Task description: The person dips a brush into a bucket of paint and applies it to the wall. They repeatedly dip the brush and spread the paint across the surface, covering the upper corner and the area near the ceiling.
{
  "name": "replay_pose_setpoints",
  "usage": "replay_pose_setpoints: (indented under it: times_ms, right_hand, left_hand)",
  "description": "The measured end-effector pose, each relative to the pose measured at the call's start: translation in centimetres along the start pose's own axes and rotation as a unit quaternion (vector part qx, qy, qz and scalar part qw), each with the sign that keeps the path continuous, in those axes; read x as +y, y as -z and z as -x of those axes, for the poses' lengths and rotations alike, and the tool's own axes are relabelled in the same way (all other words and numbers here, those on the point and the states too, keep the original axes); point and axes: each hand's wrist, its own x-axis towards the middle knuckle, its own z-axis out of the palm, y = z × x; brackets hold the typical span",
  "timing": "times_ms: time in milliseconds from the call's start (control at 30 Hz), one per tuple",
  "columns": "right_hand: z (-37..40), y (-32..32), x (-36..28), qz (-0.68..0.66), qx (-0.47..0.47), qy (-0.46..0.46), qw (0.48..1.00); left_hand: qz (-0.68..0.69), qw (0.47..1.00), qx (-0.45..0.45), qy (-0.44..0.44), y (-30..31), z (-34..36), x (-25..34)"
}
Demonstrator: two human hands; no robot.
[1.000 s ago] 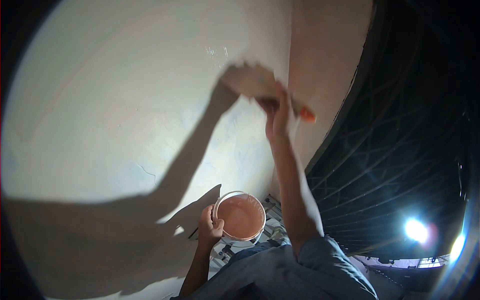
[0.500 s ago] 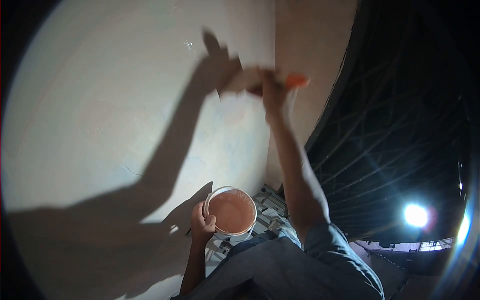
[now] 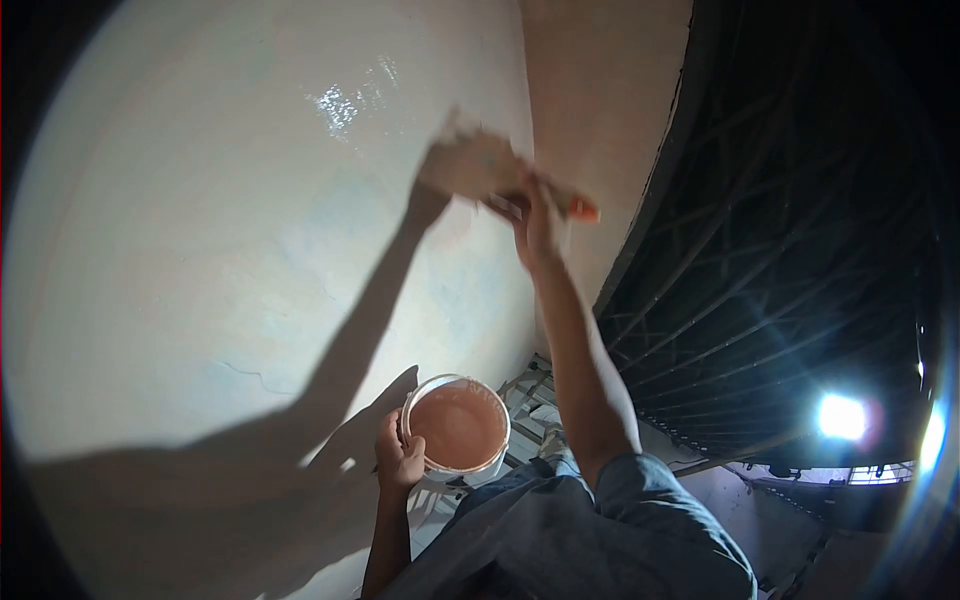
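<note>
Brush was raised at the wall, apparently for coating it; blur obscured contact. A further stroke would presumably call for flat bristles and a steady wrist. Right grip was closed around the handle, bristles toward the wall, orange end away. Left grip pinched the rim of the pail, which contained pinkish liquid.

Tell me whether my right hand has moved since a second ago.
Yes: measured against the wall crack, your right hand now appears higher and slightly farther right in the view.
</note>
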Motion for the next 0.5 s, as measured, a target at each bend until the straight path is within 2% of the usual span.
replay_pose_setpoints:
  times_ms: [33,100,133,233,267,300,367,433,467,500]
  right_hand:
    - [1.8,2.5,1.0,0.011,0.045,-0.031,0.998]
    - [4.5,7.8,3.5,0.037,0.091,-0.043,0.994]
    - [5.3,8.8,3.9,0.062,0.131,-0.052,0.988]
    - [6.0,10.5,5.1,0.108,0.168,-0.062,0.978]
    - [5.4,10.6,5.6,0.14,0.166,-0.029,0.976]
    - [4.6,10.2,5.4,0.14,0.169,-0.03,0.975]
    - [2.4,8.0,3.9,0.33,0.128,-0.005,0.935]
    - [0.6,3.3,1.0,0.377,0.152,0.031,0.913]
    - [-0.3,1.0,-0.1,0.309,0.143,0.069,0.938]
    - [-1.1,-1.0,-1.3,0.238,0.136,0.104,0.956]
  left_hand:
    - [-0.003,1.0,-0.002,0.0,-0.1,-0.1,0.1]
    - [-0.019,0.998,-0.005,0.064,-0.1,-0.2,0.2]
    - [-0.022,0.996,-0.009,0.09,0.0,-0.2,0.4]
    - [-0.027,0.994,-0.009,0.107,0.2,-0.3,1.0]
    - [-0.028,0.994,-0.013,0.108,0.2,-0.3,1.0]
    - [-0.037,0.995,-0.015,0.086,0.2,-0.3,1.1]
    - [-0.045,0.997,-0.017,0.061,0.1,-0.4,1.4]
    - [-0.009,0.994,-0.002,0.105,-0.2,-0.2,1.8]
    - [-0.007,0.995,0.0,0.104,-0.1,-0.1,1.6]
    - [-0.036,0.998,0.003,0.052,0.1,0.1,1.2]
